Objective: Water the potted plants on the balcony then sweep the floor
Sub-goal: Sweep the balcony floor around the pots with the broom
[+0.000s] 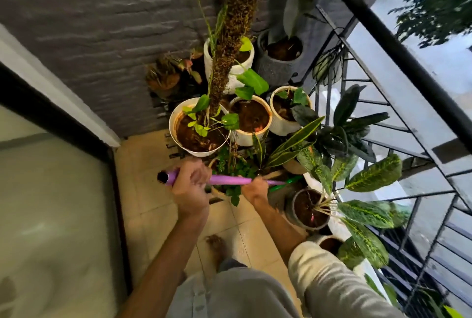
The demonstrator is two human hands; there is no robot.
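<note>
Broom handle: light, stiff, smooth plastic. Left hand grips its 9 o'clock end, right hand mid-shaft.

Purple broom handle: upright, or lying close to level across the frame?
Close to level. The purple broom handle runs left to right, gripped by the left hand near its capped end and the right hand further along.
</note>
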